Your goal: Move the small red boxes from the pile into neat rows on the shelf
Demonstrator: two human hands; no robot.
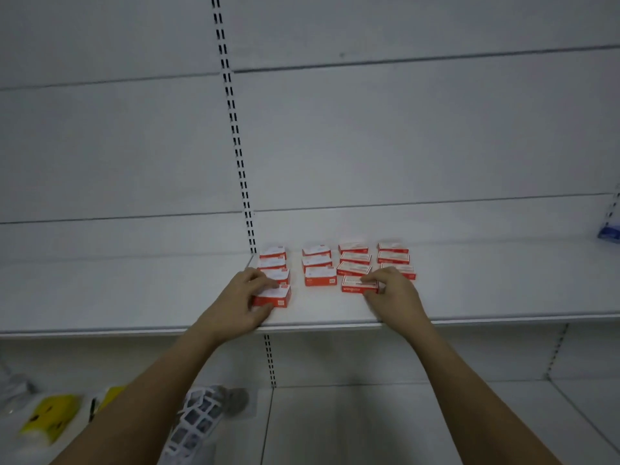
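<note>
Several small red and white boxes (317, 262) lie flat in four columns on the white shelf (486, 297). My left hand (240, 297) grips the front box of the leftmost column (275, 296), fingers on its top and thumb at its front. My right hand (394, 295) pinches the front box of the third column (355, 286) at its right end. The two middle and right columns behind stand in tidy lines. No pile of boxes is in view.
A slotted upright (235, 129) runs up the back panel just left of the boxes. A blue item (609, 233) sits at the shelf's far right. On the lower shelf lie yellow packets (50, 414) and a black-and-white patterned pack (198, 417).
</note>
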